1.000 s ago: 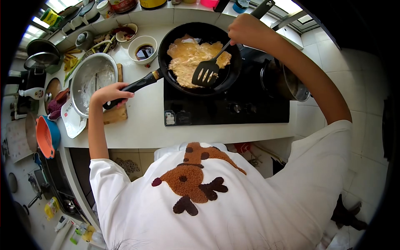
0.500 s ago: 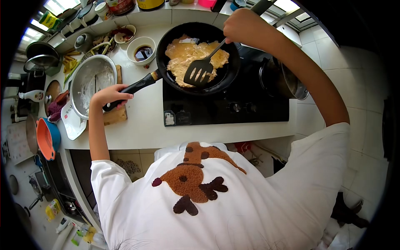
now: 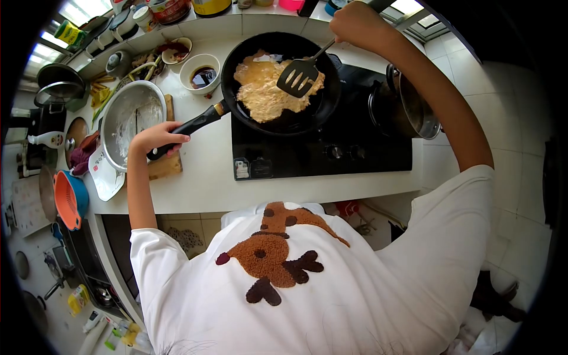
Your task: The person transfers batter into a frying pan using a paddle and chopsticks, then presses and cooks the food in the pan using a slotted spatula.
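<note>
My left hand (image 3: 158, 141) is wrapped round the black handle of a frying pan (image 3: 296, 121), which sits on the black cooktop (image 3: 284, 160). In the pan lies a broad, uneven piece of golden egg (image 3: 260, 97). A black slotted spatula (image 3: 299, 77) is over the egg's right part; whether it touches cannot be told. Its handle runs up to my right hand (image 3: 358, 25), which is closed round it above the pan's upper right rim.
Beside the pan stands a white bowl of dark sauce (image 3: 202, 76). A metal basin (image 3: 133, 112) is near my left wrist, partly over a wooden board (image 3: 165, 168). A pot (image 3: 405, 106) occupies the cooktop's right side. An orange and blue colander (image 3: 70, 198) is at left.
My right hand has moved up and slightly right. The spatula has gone from the egg's lower edge to its upper right part. My left hand keeps its grip on the pan handle.
</note>
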`<state>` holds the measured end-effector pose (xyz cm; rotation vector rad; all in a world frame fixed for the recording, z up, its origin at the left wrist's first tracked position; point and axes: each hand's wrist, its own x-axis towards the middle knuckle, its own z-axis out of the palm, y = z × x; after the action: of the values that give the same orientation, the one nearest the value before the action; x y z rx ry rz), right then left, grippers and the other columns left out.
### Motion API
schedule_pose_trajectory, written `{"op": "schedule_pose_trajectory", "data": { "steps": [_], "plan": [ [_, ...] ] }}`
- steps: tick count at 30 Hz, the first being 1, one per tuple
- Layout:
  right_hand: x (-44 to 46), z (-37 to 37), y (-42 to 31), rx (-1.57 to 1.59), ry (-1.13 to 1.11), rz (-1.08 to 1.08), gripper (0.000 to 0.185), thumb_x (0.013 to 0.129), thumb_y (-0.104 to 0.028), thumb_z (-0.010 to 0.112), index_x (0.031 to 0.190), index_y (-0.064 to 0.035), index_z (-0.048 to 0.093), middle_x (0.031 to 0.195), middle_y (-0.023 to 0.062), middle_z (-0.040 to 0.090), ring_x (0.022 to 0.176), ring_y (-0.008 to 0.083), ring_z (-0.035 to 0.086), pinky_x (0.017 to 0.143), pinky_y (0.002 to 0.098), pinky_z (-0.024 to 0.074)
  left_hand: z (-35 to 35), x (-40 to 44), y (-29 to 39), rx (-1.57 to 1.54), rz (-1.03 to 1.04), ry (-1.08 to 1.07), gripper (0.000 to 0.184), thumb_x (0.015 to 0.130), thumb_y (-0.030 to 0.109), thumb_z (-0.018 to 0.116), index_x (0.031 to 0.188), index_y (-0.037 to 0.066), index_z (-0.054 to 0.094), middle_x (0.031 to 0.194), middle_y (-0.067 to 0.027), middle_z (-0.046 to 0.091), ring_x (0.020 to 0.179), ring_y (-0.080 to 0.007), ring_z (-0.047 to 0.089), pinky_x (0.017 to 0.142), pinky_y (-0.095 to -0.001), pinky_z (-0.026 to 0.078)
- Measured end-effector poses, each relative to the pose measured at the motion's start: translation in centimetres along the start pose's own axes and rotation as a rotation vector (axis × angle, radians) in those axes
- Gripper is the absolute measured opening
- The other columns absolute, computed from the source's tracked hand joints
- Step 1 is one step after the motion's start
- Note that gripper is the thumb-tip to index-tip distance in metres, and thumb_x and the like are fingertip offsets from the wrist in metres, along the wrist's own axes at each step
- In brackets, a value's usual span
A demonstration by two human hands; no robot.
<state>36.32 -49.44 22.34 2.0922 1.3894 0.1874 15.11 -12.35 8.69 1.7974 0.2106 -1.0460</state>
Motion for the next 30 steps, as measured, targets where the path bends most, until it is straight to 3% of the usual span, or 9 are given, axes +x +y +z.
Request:
{"op": "schedule_pose_trajectory", "data": {
  "steps": [5,7,8,10,18,25,27,30],
  "plan": [
    [-0.7,-1.2,0.6,-0.070,-0.063,0.067,0.017,0.065,-0.024,0.062,0.060,-0.0077,0.065,0.059,0.0089,0.061,0.059,0.0270,0.063,0.048,0.0401,0.0477,0.0,0.0,0.0,-0.008,-0.004,0.004,0.022,0.080,0.022,0.063,0.079,0.005,0.049,0.057,0.0003,0.049,0.045,-0.0076,0.046,0.044,-0.0221,0.038],
    [-1.3,-2.8,0.1,-0.001,-0.099,0.149,0.013,0.064,-0.020,0.059,0.058,-0.0094,0.064,0.058,0.0068,0.061,0.059,0.0244,0.062,0.060,0.0385,0.0492,0.0,0.0,0.0,-0.010,-0.008,0.009,0.022,0.080,0.022,0.062,0.079,0.005,0.049,0.057,0.0003,0.049,0.045,-0.0075,0.046,0.044,-0.0222,0.038],
    [-1.3,-2.8,-0.2,-0.001,-0.099,0.148,0.013,0.064,-0.020,0.059,0.058,-0.0094,0.064,0.058,0.0068,0.061,0.059,0.0244,0.062,0.060,0.0385,0.0492,0.0,0.0,0.0,-0.011,-0.008,0.009,0.022,0.080,0.022,0.062,0.079,0.005,0.049,0.057,0.0003,0.049,0.045,-0.0075,0.046,0.044,-0.0222,0.038],
    [-1.3,-2.3,-0.9,0.067,0.029,0.108,0.030,0.069,-0.034,0.068,0.059,-0.0058,0.063,0.056,0.0062,0.057,0.058,0.0223,0.060,0.055,0.0324,0.0465,0.1,-0.1,0.1,-0.008,-0.006,0.016,0.022,0.080,0.022,0.062,0.079,0.005,0.049,0.057,0.0003,0.049,0.045,-0.0074,0.046,0.044,-0.0222,0.037],
    [-1.6,1.1,-1.1,0.146,-0.078,0.056,0.027,0.070,-0.033,0.068,0.060,-0.0074,0.064,0.058,0.0074,0.058,0.060,0.0243,0.061,0.057,0.0335,0.0471,0.2,-0.3,0.2,0.001,0.005,0.010,0.022,0.080,0.022,0.062,0.078,0.005,0.049,0.057,0.0004,0.048,0.046,-0.0075,0.046,0.045,-0.0223,0.038],
    [-1.8,-1.6,-0.7,0.068,0.006,0.154,0.027,0.073,-0.033,0.066,0.063,-0.0078,0.065,0.059,0.0075,0.059,0.059,0.0233,0.061,0.056,0.0339,0.0475,0.1,-0.1,0.1,-0.012,0.002,0.002,0.022,0.080,0.023,0.062,0.078,0.005,0.049,0.057,0.0007,0.048,0.045,-0.0074,0.046,0.045,-0.0219,0.038],
    [-2.1,-3.1,-2.0,0.165,0.122,0.066,0.028,0.074,-0.035,0.065,0.065,-0.0084,0.065,0.058,0.0065,0.058,0.057,0.0231,0.060,0.055,0.0330,0.0471,0.1,-0.2,0.2,-0.015,0.001,0.003,0.022,0.080,0.023,0.062,0.078,0.005,0.049,0.057,0.0007,0.048,0.045,-0.0073,0.046,0.045,-0.0219,0.038],
    [-1.3,-2.3,-4.4,0.265,0.124,-0.004,0.031,0.076,-0.037,0.063,0.066,-0.0083,0.065,0.055,0.0059,0.057,0.055,0.0227,0.059,0.053,0.0323,0.0465,0.1,-0.1,0.1,-0.016,-0.003,0.003,0.022,0.080,0.023,0.062,0.078,0.006,0.049,0.057,0.0007,0.048,0.045,-0.0073,0.046,0.045,-0.0219,0.038]
  ]
}}
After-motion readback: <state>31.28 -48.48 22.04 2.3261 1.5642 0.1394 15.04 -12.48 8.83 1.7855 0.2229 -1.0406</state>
